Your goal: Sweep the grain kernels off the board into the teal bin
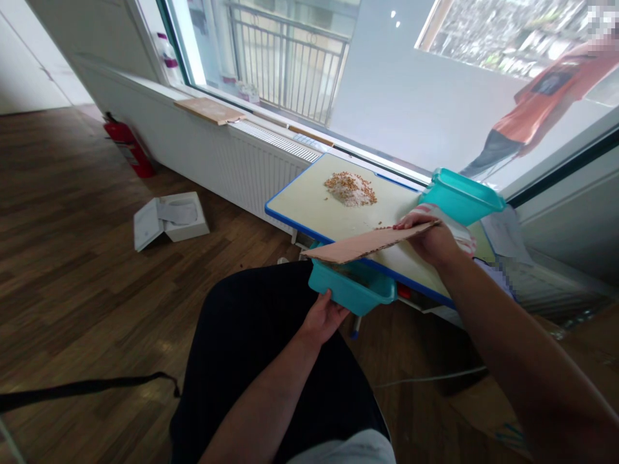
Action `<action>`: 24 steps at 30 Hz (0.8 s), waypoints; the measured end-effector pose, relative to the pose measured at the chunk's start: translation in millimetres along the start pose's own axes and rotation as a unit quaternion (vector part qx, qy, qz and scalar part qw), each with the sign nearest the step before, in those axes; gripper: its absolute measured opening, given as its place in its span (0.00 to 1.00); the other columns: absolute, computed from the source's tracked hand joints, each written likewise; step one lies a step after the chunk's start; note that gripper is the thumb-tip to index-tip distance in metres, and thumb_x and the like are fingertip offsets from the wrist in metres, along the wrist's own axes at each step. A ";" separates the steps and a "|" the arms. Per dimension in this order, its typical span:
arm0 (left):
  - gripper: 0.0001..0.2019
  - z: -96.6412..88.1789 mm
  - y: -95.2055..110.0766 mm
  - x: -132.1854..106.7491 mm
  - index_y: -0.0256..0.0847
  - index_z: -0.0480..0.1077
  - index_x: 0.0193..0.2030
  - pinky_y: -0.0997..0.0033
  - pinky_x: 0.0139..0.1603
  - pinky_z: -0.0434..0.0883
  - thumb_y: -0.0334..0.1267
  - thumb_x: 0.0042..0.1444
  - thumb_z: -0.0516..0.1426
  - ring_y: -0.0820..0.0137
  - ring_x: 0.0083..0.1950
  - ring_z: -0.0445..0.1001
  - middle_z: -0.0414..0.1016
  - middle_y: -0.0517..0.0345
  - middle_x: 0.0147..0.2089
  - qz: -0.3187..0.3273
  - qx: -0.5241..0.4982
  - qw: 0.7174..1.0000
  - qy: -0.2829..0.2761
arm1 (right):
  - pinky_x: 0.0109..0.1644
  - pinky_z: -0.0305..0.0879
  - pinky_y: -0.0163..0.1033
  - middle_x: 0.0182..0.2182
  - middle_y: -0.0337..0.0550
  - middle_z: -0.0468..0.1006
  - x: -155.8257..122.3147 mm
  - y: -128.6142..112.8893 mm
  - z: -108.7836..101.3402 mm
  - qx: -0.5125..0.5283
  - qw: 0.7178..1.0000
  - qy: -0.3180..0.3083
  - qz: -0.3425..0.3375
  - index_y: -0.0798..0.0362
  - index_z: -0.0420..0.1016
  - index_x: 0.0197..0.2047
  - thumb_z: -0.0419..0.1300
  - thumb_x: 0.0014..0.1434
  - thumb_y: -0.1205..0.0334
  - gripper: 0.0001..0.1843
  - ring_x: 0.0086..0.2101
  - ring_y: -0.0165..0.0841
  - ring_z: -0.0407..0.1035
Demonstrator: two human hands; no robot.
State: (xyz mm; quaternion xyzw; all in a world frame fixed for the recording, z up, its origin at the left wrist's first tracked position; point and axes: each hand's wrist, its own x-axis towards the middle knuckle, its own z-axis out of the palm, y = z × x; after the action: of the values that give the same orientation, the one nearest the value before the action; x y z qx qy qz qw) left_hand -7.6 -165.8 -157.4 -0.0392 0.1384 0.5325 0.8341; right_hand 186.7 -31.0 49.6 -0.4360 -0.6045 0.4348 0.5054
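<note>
My left hand (325, 317) grips a teal plastic tub (351, 293) from below, just off the front edge of the small table (309, 209). A piece of cardboard (372, 243) is held by my right hand (425, 237), its fingers closed on the right end. The cardboard slants over the tub's opening and hides part of the inside. On the cream tabletop lies a pile of white grains and orange kernels (351, 190). A few loose kernels lie near the cardboard's far edge.
A second teal tub (461, 196) stands at the table's right end beside a striped cloth (467, 241). Behind are a radiator (261, 158) and a window. An open white box (186, 216) and a fire extinguisher (128, 147) are on the floor. A person (541, 106) is beyond the glass.
</note>
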 end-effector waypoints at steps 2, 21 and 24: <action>0.29 -0.6 -2.0 -0.1 0.44 0.57 0.68 0.54 0.66 0.66 0.41 0.62 0.59 0.61 0.57 0.76 0.76 0.48 0.57 -0.004 0.005 1.000 -0.002 | 0.36 0.71 0.42 0.22 0.41 0.76 -2.6 1.0 -2.6 -0.003 1.000 0.004 -0.001 0.48 0.75 0.18 0.74 0.39 0.48 0.16 0.28 0.35 0.72; 0.23 2.4 -12.6 -4.8 0.44 0.64 0.62 0.54 0.67 0.65 0.40 0.61 0.60 0.60 0.61 0.73 0.76 0.49 0.58 -0.014 0.005 1.000 0.010 | 0.34 0.71 0.40 0.22 0.39 0.77 -37.9 -18.5 9.1 -0.002 0.999 0.030 0.032 0.47 0.76 0.17 0.74 0.37 0.52 0.13 0.27 0.32 0.72; 0.23 2.3 -13.1 -5.2 0.45 0.65 0.62 0.53 0.67 0.64 0.40 0.61 0.61 0.60 0.61 0.73 0.76 0.50 0.57 -0.014 0.011 1.000 0.003 | 0.34 0.72 0.40 0.22 0.39 0.77 -37.9 -17.6 6.8 -0.001 0.999 0.026 0.039 0.46 0.76 0.18 0.73 0.40 0.54 0.11 0.28 0.33 0.73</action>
State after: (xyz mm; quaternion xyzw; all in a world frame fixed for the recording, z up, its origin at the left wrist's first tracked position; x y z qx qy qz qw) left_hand 2.6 -175.4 -154.8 -0.0339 0.1465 0.5192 0.8413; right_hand 182.5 -72.5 57.0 -0.4707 -0.5739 0.4423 0.5035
